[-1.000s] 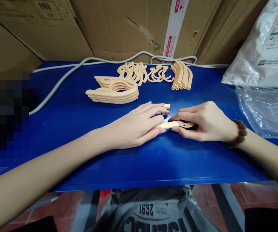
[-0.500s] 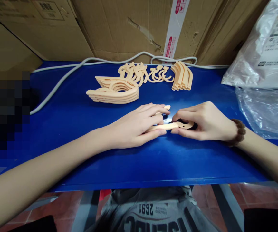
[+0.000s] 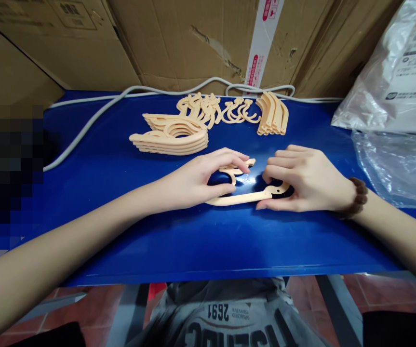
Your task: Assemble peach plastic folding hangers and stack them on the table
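On the blue table in front of me lies a cream plastic hanger [image 3: 242, 198], partly covered by both hands. It has a long rounded bar, a curved end with a hole at the right, and a curved part showing beyond my left fingers. My left hand [image 3: 202, 178] is over its left side, thumb and fingers apart, the thumb beside the bar. Around the right end curls my right hand [image 3: 301, 178], fingers bent and thumb on the near side; the exact contact is partly hidden.
Stacked cream hanger frames [image 3: 171, 144] lie at back left. Behind are small hooks [image 3: 234, 111] and a bundle of curved arms [image 3: 273, 113]. A white cable [image 3: 128, 91] runs along cardboard boxes [image 3: 193, 43]. Plastic bags [image 3: 388, 91] lie at right.
My left fingers have lifted and spread away from the bar, uncovering more of the hanger. My right thumb and fingers have moved slightly apart, and the bar's right end sits a little nearer me.
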### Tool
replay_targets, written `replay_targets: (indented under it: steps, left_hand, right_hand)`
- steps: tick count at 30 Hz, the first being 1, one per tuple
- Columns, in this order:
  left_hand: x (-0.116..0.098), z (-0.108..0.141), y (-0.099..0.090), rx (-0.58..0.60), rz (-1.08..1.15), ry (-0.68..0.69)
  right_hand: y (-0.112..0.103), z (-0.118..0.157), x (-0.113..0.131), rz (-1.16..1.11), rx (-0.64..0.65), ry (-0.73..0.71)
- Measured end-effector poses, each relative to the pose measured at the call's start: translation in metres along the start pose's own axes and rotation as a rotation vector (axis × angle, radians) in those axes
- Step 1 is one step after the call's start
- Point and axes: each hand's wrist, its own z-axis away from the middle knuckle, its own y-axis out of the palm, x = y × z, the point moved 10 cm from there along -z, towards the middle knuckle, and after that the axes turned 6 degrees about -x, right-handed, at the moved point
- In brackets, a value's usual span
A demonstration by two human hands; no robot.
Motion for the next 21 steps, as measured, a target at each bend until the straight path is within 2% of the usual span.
replay_targets:
  steps: [10,21]
  left_hand:
    - [0.005,0.000,0.000,-0.051,-0.187,0.034]
    - [0.004,0.000,0.001,-0.004,-0.158,-0.030]
  right_hand:
    - [0.005,-0.003,0.012,-0.089,0.031,-0.049]
    - [0.002,-0.004,0.011,-0.020,0.022,-0.066]
